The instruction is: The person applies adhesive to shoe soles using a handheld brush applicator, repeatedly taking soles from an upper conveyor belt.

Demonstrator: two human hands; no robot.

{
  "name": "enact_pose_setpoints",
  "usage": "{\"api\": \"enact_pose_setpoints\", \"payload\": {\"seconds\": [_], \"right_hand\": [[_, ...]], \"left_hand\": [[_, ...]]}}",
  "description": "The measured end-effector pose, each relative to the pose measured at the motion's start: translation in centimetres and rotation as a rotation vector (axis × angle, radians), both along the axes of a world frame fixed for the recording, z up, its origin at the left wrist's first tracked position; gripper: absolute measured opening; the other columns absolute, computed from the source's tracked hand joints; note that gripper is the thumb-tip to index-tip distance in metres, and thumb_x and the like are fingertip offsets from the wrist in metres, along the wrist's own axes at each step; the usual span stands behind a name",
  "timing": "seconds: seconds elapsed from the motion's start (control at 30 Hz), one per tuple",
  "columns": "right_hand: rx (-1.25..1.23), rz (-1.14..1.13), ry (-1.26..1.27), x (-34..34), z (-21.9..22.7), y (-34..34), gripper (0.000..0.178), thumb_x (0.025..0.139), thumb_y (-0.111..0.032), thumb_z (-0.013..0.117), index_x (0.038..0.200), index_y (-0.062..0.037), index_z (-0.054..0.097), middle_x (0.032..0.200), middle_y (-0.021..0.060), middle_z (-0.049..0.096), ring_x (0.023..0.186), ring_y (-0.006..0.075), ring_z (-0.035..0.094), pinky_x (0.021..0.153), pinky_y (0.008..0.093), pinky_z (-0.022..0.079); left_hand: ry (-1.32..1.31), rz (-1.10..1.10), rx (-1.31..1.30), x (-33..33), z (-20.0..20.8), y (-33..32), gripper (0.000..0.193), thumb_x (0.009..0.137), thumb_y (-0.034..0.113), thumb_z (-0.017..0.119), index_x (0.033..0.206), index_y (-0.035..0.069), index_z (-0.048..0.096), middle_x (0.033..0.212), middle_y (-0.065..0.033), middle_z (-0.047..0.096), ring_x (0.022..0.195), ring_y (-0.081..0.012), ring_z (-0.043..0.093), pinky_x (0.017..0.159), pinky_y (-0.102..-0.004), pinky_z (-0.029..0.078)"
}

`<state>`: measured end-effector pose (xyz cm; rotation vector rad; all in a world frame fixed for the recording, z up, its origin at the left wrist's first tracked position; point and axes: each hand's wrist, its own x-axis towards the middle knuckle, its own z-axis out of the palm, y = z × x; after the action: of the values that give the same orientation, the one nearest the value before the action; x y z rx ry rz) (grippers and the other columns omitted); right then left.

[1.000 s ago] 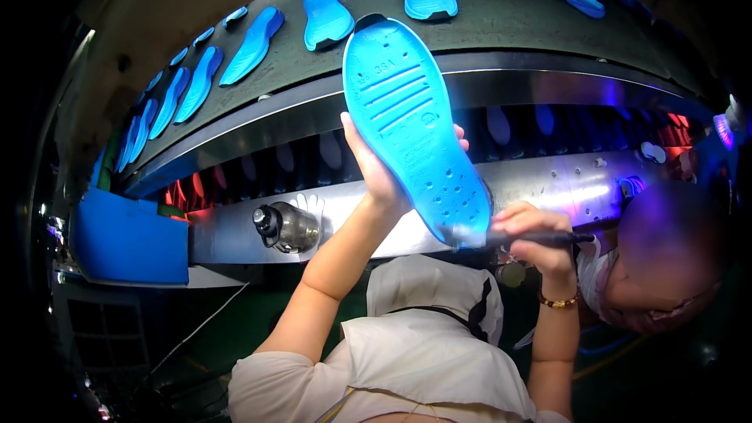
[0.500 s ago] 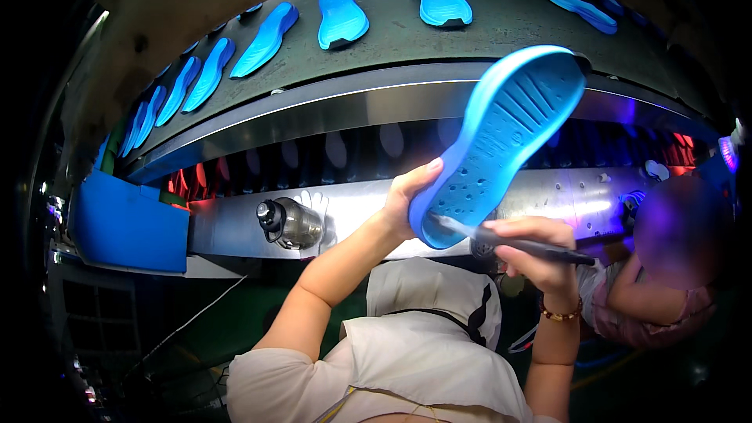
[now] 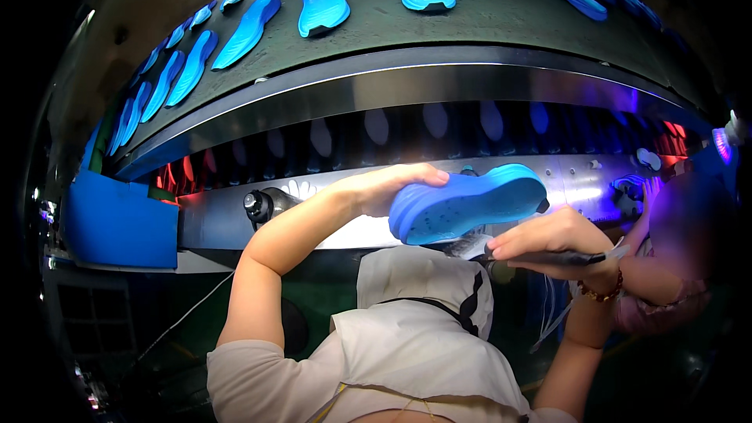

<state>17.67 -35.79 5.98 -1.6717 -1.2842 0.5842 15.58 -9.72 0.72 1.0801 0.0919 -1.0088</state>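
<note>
Workroom: dim, dark around the edges, with red and violet glow toward the sides.
Blue sole [image 3: 470, 207]: raised over the metal ledge [image 3: 337, 231], tipped on its side; lighter, pitted face toward the wearer, darker side wall above, small black tip at its right end.
Right hand [image 3: 560, 236]: fingers closed on the dark handle of a brush-like tool [image 3: 576, 258]; its pale end is just beside the sole's lower edge, contact hard to tell.
Left hand [image 3: 392, 186]: grips the sole's left end from above, thumb side partly hidden.
Bottle [image 3: 261, 205]: dark-capped, on the ledge, partly covered by the left forearm.
Co-worker [image 3: 662, 266]: at the right, bare arm reaching toward the ledge.
Dark row [image 3: 376, 127]: upright shapes bearing pale ovals, beyond the ledge.
Rail [image 3: 392, 74]: smooth, shiny metal, curved by the lens.
Belt [image 3: 376, 23]: dull green, scuffed, flat.
Other soles [image 3: 323, 4]: moulded, waisted, bright blue, spaced along the belt.
</note>
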Motion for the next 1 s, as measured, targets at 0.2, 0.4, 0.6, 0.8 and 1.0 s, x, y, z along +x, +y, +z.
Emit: {"api": "enact_pose_setpoints", "payload": {"seconds": [0.2,0.4,0.6,0.8,1.0], "right_hand": [[-0.048,-0.055,0.002,-0.1,-1.6,-0.2,0.017,0.072,-0.003,0.064,0.089,0.0003,0.062,0.092,0.0145,0.063,0.086,0.0244,0.062,0.075,0.0297,0.049],[0.060,-0.277,0.115,0.4,-3.2,-0.6,0.019,0.069,0.001,0.066,0.087,0.0003,0.063,0.090,0.0143,0.064,0.083,0.0225,0.063,0.074,0.0280,0.050],[0.168,-0.284,0.091,-2.0,-1.2,-1.3,0.022,0.064,0.000,0.069,0.086,0.0008,0.064,0.087,0.0152,0.064,0.081,0.0235,0.064,0.073,0.0286,0.050],[0.099,-0.653,0.391,-0.6,-4.8,2.2,0.017,0.072,0.000,0.064,0.089,0.0035,0.063,0.076,0.0052,0.063,0.064,0.0053,0.055,0.057,0.0188,0.045],[0.120,-0.420,-0.011,-3.5,-6.1,3.1,0.015,0.066,-0.004,0.066,0.081,-0.0017,0.063,0.069,0.0107,0.063,0.060,0.0160,0.062,0.055,0.0238,0.048]], "left_hand": [[0.012,-0.015,0.056,-0.2,-0.1,1.2,0.062,0.077,0.043,0.053,0.120,-0.001,0.044,0.110,-0.0167,0.053,0.090,-0.0197,0.056,0.077,-0.0302,0.046],[0.079,0.200,-0.005,-0.5,-0.1,3.2,0.054,0.076,0.036,0.055,0.112,-0.004,0.050,0.103,-0.0191,0.057,0.087,-0.0240,0.058,0.079,-0.0327,0.046],[0.289,0.367,-0.433,0.0,-1.6,4.3,0.067,0.080,0.059,0.040,0.111,0.002,0.055,0.108,-0.0154,0.057,0.095,-0.0302,0.057,0.087,-0.0415,0.043],[0.020,0.610,-0.815,-0.5,-5.8,-3.9,0.091,0.072,0.077,0.017,0.128,0.008,0.034,0.122,-0.0188,0.044,0.111,-0.0347,0.044,0.094,-0.0497,0.034],[0.051,0.812,-0.556,-0.5,-7.3,-3.9,0.090,0.072,0.077,0.012,0.126,0.009,0.035,0.114,-0.0180,0.050,0.105,-0.0332,0.049,0.088,-0.0501,0.040]]}}
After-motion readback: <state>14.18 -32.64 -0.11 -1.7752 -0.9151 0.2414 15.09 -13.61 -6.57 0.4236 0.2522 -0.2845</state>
